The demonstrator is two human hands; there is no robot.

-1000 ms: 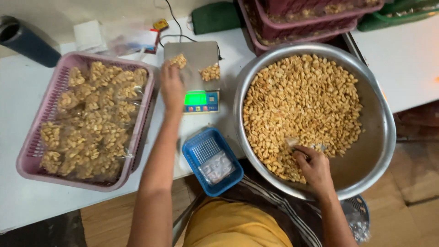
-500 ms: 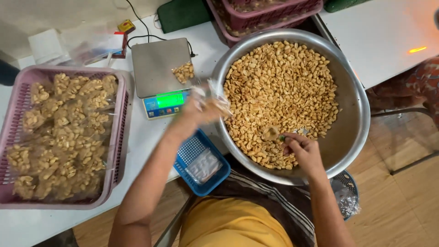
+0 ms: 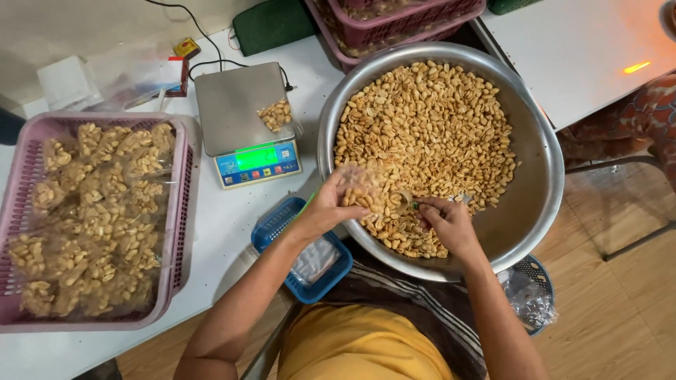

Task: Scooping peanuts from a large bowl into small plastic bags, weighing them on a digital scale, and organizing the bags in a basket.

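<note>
- Fingers of the left hand (image 3: 336, 204) curl around a small clear plastic bag (image 3: 366, 188), pinching it at the near rim of the big steel bowl (image 3: 542, 176); the bag's mouth appears to face right, toward the other hand, though the film is blurred and thin.
- Right hand (image 3: 442, 224) sits just right of the bag, fingers closed down over something small at the peanut surface — a scoop or cup, too hidden to name. A green sliver shows at the fingertips.
- Key relation: bag and right hand meet almost touching over the near-left part of the peanuts (image 3: 429, 141). The bag lies left of the right fingers and slightly farther; the right hand is the one in the nuts, the left merely holds the bag in place.
- Long axis of the bag cannot be told — it is crumpled in the grip.
- Peanuts fill most of the bowl, heaped toward the far-left; bare steel shows on the near-right wall.
- Digital scale (image 3: 246, 119) stands left of the bowl, far of the left forearm, green display lit; one filled bag of nuts (image 3: 276, 115) rests on its steel platform, toward the right edge.
- Blue basket (image 3: 282, 225) with flat clear bags sits near, under the left forearm.
- Pink basket (image 3: 179, 211) at far left holds many filled bags, packed close.
- White table (image 3: 232, 211) carries all of it.
</note>
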